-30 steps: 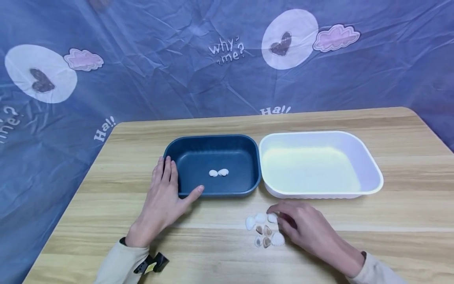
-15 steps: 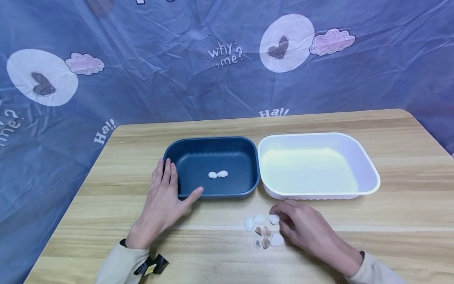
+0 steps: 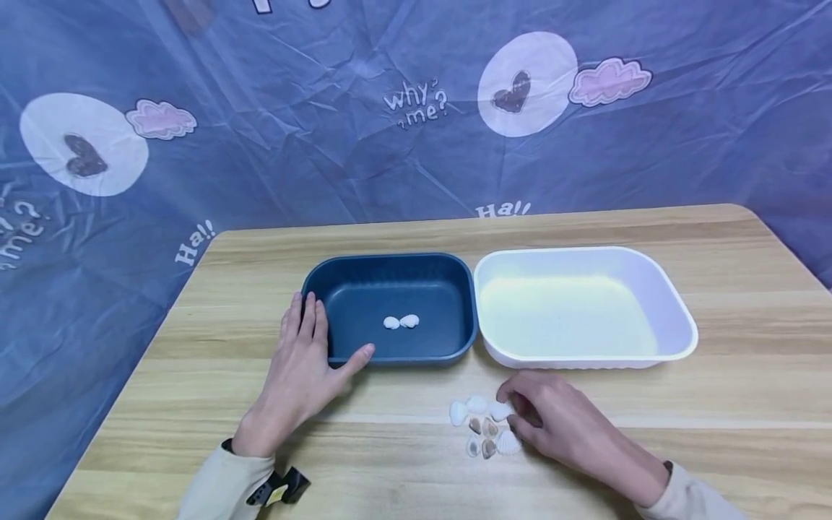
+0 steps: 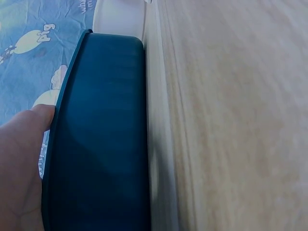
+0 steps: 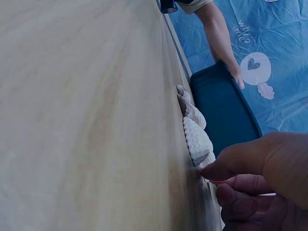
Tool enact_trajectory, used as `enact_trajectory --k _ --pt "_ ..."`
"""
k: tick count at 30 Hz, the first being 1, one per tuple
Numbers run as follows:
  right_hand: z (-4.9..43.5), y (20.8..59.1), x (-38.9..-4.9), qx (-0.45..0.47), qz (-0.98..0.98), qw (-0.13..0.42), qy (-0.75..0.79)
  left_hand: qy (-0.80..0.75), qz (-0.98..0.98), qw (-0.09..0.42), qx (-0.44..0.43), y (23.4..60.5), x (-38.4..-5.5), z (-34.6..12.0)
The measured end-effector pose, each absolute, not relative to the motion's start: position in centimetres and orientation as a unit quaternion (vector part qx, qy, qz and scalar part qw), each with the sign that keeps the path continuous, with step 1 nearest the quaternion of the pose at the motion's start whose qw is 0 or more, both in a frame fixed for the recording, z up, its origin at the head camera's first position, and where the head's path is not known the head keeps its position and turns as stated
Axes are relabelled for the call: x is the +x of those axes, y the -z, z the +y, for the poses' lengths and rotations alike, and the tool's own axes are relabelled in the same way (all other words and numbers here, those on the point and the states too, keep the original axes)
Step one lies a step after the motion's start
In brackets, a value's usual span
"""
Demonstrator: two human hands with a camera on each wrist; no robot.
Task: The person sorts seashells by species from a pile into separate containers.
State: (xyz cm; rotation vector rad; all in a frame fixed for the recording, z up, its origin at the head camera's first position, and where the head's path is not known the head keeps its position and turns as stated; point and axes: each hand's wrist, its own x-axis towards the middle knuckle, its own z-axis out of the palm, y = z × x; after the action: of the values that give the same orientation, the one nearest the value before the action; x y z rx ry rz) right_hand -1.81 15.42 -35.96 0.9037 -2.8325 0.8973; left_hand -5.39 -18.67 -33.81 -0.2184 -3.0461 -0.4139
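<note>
My left hand [image 3: 302, 368] rests on the left end of the dark blue basin [image 3: 448, 357], fingers straight along its side and thumb at the near rim. Two small white seashells [image 3: 409, 321] lie inside that basin. On the table, my right hand [image 3: 559, 412] has curled fingers, with thumb and index finger pinching the edge of a white seashell [image 3: 500, 411]. Around it lie several more shells: a white ribbed shell [image 3: 508, 442], a white shell [image 3: 458, 413] and small brown shells [image 3: 489, 448]. In the right wrist view the fingers partly hide the pinched shell.
A white basin [image 3: 679, 350] stands against the blue basin's right side, with nothing visible inside. The wooden table [image 3: 195, 375] carries everything. Behind its far edge hangs a blue printed cloth [image 3: 292, 159].
The white shell at my right fingertips has slid slightly toward me, with the thumb and index finger following. My left hand stays on the blue basin. The head view has tilted slightly.
</note>
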Motion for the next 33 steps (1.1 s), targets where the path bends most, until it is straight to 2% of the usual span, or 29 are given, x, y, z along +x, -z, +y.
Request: enact_trajectory --k 11,19,33 --pt "15.44 35.72 -1.54 0.313 -0.906 -0.016 -0.284 0.134 -0.988 0.033 -0.072 34.02 -5.49 -18.69" --pt "14.96 36.34 -1.38 0.321 -0.901 0.02 -0.292 0.137 -0.988 0.029 -0.07 33.99 -5.45 -18.69" --pt "14.84 36.55 -1.56 0.334 -0.883 0.025 -0.328 0.139 -0.987 0.032 -0.071 33.88 -5.41 -18.63"
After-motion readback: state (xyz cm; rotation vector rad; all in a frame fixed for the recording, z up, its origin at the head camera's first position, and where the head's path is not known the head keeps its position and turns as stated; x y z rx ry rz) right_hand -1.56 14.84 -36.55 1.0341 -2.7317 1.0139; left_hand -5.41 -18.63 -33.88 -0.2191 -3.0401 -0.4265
